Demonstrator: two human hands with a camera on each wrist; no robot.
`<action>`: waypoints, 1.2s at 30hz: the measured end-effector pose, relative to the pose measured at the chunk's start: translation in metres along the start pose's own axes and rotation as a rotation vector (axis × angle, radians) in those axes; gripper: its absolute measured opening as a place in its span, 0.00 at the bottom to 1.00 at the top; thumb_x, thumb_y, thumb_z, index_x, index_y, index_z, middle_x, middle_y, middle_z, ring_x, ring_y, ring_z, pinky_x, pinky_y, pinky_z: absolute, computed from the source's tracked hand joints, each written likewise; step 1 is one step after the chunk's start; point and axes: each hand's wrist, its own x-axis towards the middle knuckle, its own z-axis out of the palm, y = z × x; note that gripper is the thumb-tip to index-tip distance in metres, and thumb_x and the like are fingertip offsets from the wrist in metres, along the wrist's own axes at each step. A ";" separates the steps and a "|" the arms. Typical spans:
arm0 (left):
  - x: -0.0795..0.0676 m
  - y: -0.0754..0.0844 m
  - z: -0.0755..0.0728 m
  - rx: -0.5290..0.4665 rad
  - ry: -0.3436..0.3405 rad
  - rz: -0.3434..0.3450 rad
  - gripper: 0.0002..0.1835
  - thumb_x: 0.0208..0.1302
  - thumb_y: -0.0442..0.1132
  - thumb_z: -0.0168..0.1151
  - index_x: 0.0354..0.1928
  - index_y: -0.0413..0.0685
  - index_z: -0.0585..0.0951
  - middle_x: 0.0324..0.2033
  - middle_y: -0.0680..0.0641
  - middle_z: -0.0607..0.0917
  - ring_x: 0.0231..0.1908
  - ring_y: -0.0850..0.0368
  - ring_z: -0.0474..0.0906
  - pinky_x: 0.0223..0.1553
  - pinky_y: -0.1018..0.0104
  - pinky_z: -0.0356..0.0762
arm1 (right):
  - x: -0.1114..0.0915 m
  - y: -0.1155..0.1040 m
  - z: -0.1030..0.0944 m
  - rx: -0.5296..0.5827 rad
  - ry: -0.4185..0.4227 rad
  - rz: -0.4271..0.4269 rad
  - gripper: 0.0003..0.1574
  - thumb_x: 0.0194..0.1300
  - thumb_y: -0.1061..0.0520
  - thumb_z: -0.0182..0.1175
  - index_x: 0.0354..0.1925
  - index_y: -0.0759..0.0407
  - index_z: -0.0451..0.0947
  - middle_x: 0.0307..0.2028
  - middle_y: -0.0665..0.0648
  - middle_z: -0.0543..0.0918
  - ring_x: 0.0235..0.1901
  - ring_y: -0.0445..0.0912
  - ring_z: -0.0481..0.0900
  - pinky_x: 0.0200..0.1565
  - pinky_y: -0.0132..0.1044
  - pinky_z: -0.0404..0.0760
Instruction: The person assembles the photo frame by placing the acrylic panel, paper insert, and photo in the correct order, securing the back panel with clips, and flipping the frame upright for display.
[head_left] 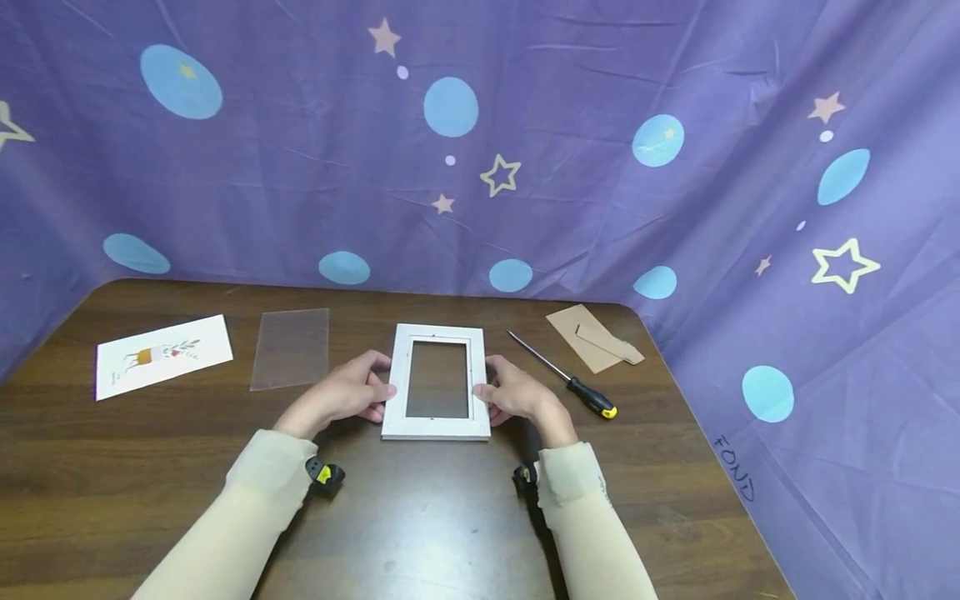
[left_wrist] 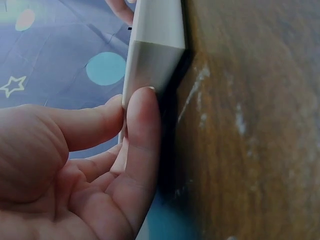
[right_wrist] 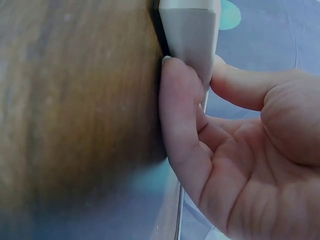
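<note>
A white picture frame (head_left: pixel 438 428) lies near the middle of the table, brown wood showing through its opening. My left hand (head_left: pixel 345 392) grips its left side, thumb on the upper face. On the opposite side, my right hand (head_left: pixel 519 393) holds it the same way. The left wrist view shows the frame's thick side (left_wrist: pixel 150 65) between the left hand's thumb and fingers (left_wrist: pixel 142 120). In the right wrist view, a finger (right_wrist: pixel 177 100) lies along the other side (right_wrist: pixel 187 37), low beside the tabletop, with the thumb at the face edge.
On the left lie a white card (head_left: pixel 165 357) with a printed animal and flowers, and a clear sheet (head_left: pixel 291 348). To the right are a black-and-yellow screwdriver (head_left: pixel 588 397) and a brown backing board (head_left: pixel 570 321) with a stand leg. A purple curtain (head_left: pixel 300 167) hangs behind the wooden table (head_left: pixel 420 517).
</note>
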 end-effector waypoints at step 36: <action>-0.014 -0.017 -0.072 0.352 0.297 0.032 0.39 0.77 0.52 0.62 0.77 0.34 0.63 0.53 0.33 0.83 0.49 0.40 0.80 0.43 0.53 0.78 | -0.001 -0.002 -0.002 -0.045 0.000 0.008 0.40 0.80 0.60 0.60 0.80 0.64 0.56 0.37 0.66 0.81 0.28 0.53 0.85 0.32 0.46 0.92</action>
